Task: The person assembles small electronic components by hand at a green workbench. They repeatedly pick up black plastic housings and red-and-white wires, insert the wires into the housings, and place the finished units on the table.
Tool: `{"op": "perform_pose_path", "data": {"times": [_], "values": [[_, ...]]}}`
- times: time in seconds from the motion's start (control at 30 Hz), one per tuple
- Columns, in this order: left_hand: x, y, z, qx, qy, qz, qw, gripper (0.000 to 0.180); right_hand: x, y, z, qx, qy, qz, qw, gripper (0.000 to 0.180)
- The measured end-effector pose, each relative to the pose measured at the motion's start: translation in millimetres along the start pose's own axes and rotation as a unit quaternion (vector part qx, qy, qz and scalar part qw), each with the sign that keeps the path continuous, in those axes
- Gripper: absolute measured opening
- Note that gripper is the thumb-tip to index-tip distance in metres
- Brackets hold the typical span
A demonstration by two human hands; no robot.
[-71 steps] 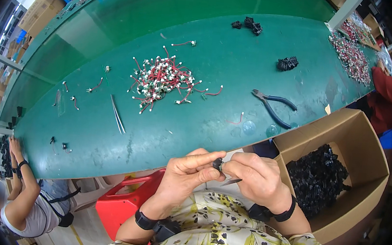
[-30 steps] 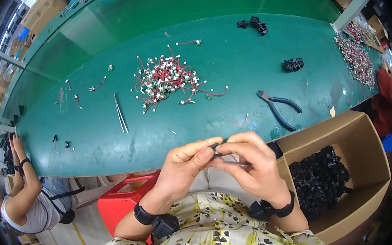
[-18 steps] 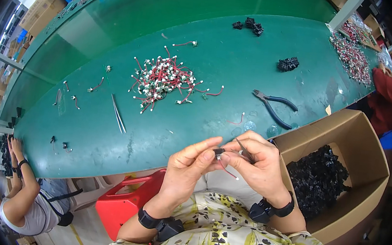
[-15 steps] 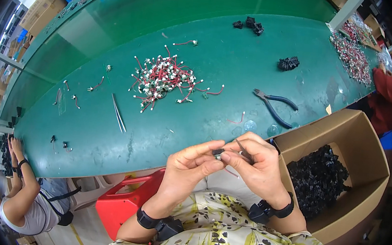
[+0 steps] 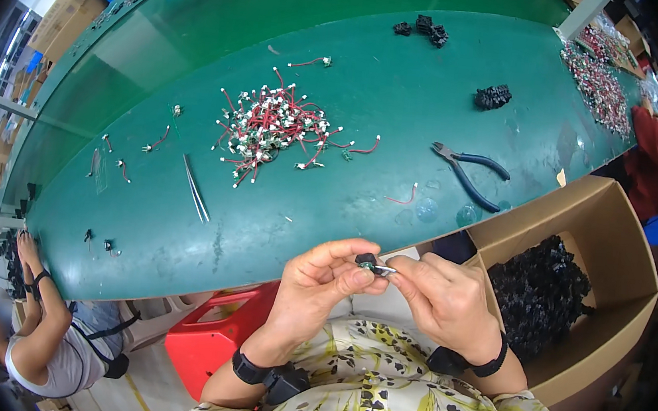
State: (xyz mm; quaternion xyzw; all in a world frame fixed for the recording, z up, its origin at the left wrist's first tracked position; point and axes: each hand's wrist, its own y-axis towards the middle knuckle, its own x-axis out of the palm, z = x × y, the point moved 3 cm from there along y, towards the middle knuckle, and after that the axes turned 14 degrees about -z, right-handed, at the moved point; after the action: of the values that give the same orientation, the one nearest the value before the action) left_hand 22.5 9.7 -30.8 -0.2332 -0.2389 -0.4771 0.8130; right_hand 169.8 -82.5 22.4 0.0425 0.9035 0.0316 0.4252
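Note:
My left hand (image 5: 322, 283) pinches a small black plastic housing (image 5: 367, 259) between thumb and fingers, with a bit of green showing at its lower side. My right hand (image 5: 444, 294) is closed around metal tweezers (image 5: 385, 270), whose silver tip touches the housing; most of the tool is hidden in the fingers. Both hands are close together in front of the bench edge. Beyond them on the green bench (image 5: 297, 202) lies a pile of small white connectors with red wires (image 5: 273, 127).
Blue-handled cutters (image 5: 472, 176) and another pair of tweezers (image 5: 196, 189) lie on the bench. A cardboard box (image 5: 622, 317) of black parts (image 5: 539, 300) stands at right. Black clusters (image 5: 493, 97) sit farther back. A red chair (image 5: 215, 338) and a co-worker (image 5: 61, 346) are at left.
My right hand has turned and shifted slightly right, bringing the tweezers' tip against the housing. My left hand still pinches the housing in nearly the same place.

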Motion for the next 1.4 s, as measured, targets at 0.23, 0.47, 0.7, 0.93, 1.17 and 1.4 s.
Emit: {"op": "perform_pose_path", "data": {"times": [0.23,0.47,0.7,0.93,1.17,1.4], "values": [[5,6,6,0.002,0.061,-0.01,0.998,0.031,2,3,7,-0.01,0.0,0.011,1.0,0.017],[6,9,5,0.049,0.106,0.002,0.993,0.028,18,1,12,0.006,0.102,0.035,0.994,0.017],[0,13,6,0.04,0.12,0.009,0.992,0.028,32,7,15,0.053,0.247,0.042,0.967,0.015],[2,6,10,0.073,0.143,0.033,0.986,0.03,-1,10,15,0.078,0.243,-0.051,0.966,0.02],[5,5,15,0.097,0.233,-0.015,0.967,0.029,5,10,20,0.036,0.249,-0.097,0.963,0.019],[2,3,16,0.1,0.38,0.014,0.92,0.023,10,10,17,0.032,0.17,-0.084,0.981,0.015]]}}
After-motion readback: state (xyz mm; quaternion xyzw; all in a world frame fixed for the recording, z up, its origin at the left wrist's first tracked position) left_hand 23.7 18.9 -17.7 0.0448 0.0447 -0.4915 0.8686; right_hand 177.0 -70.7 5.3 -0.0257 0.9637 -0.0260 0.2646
